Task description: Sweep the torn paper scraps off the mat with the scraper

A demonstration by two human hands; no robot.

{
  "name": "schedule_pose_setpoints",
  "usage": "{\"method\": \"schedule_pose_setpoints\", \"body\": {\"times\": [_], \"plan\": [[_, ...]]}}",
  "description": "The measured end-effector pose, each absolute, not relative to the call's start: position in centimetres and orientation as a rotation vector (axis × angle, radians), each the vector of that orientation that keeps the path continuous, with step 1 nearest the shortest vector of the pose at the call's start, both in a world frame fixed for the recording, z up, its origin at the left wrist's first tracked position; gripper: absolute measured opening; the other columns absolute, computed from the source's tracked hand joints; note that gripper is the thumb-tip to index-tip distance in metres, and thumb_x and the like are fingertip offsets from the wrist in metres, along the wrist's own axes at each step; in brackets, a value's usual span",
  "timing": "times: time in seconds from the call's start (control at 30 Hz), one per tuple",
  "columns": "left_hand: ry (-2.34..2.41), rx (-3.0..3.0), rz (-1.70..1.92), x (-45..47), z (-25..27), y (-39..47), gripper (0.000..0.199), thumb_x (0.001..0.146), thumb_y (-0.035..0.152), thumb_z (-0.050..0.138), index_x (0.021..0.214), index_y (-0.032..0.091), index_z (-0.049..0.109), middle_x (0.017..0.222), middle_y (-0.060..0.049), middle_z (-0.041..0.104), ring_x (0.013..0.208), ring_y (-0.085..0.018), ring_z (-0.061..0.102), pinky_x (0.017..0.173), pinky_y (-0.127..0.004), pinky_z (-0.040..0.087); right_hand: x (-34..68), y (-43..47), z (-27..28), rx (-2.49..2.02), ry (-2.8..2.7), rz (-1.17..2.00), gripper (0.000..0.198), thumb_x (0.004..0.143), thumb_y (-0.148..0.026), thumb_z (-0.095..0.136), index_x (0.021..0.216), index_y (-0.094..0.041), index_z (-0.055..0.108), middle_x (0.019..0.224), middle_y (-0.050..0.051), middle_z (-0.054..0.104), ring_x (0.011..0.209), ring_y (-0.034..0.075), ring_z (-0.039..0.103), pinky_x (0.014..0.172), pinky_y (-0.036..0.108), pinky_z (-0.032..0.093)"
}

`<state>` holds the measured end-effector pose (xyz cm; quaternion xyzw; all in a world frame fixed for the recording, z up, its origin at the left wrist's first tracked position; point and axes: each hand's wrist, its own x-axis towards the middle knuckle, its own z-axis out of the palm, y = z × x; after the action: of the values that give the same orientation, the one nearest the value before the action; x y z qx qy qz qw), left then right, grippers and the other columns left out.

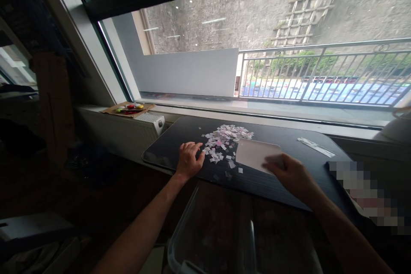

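A loose heap of small white and pinkish paper squares [226,137] lies on the dark table [173,137], with several squares scattered toward the front edge. My right hand [287,171] grips the right end of a flat, pale board with rounded corners [257,153]. The board's left edge meets the right side of the heap. At the heap's left side, my left hand [190,158] rests by the tabletop with its fingers spread and slightly bent. Its fingertips are close to the nearest squares, and nothing shows in it.
A clear plastic bin [212,227] stands below the table's front edge. Thin white strips [316,147] lie at the table's right. Left of the table is a white radiator [149,120], near cardboard [128,109] bearing small coloured items. A large window runs behind.
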<state>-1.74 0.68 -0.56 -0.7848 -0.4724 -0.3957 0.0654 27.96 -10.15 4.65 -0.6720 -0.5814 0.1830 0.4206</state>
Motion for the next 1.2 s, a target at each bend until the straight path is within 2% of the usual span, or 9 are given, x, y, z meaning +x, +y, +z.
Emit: {"method": "schedule_pose_setpoints", "body": {"times": [0.27, 0.47, 0.93, 1.2], "plan": [[-1.437, -2.366, -1.196, -1.8, -0.6, 0.7, 0.026, 0.085, 0.028, 0.053, 0.106, 0.018, 0.064, 0.091, -0.007, 0.069, 0.105, -0.027, 0.058, 0.098, -0.045, 0.038, 27.8, -8.5, 4.1, -1.608, -1.322, 0.661, 0.024, 0.060, -0.035, 0.072, 0.078, -0.019, 0.071, 0.072, 0.004, 0.073, 0.069, 0.023, 0.066, 0.066, 0.035, 0.051], [-1.443, -2.385, -1.193, -1.7, -0.5, 0.6, 0.026, 0.085, 0.028, 0.053, 0.106, 0.018, 0.064, 0.090, -0.007, 0.069, 0.105, -0.027, 0.058, 0.098, -0.046, 0.038, 28.7, -8.6, 3.2, -1.572, -1.272, 0.805, 0.030, 0.061, -0.034, 0.074, 0.085, -0.018, 0.072, 0.079, 0.006, 0.075, 0.072, 0.023, 0.069, 0.067, 0.034, 0.054], [-1.436, -2.389, -1.206, -1.8, -0.5, 0.6, 0.026, 0.084, 0.028, 0.054, 0.106, 0.018, 0.064, 0.090, -0.007, 0.069, 0.105, -0.027, 0.058, 0.100, -0.046, 0.037, 29.0, -9.0, 3.6, -1.533, -1.212, 0.903, 0.031, 0.060, -0.034, 0.077, 0.086, -0.019, 0.073, 0.081, 0.004, 0.077, 0.073, 0.021, 0.070, 0.069, 0.032, 0.056], [-1.449, -2.383, -1.198, -1.8, -0.5, 0.6, 0.026, 0.084, 0.028, 0.054, 0.107, 0.020, 0.064, 0.090, -0.006, 0.068, 0.106, -0.027, 0.057, 0.100, -0.046, 0.037, 29.1, -8.5, 3.2, -1.527, -1.230, 0.900, 0.029, 0.063, -0.034, 0.077, 0.087, -0.020, 0.073, 0.084, 0.006, 0.077, 0.078, 0.025, 0.071, 0.075, 0.037, 0.058]]}}
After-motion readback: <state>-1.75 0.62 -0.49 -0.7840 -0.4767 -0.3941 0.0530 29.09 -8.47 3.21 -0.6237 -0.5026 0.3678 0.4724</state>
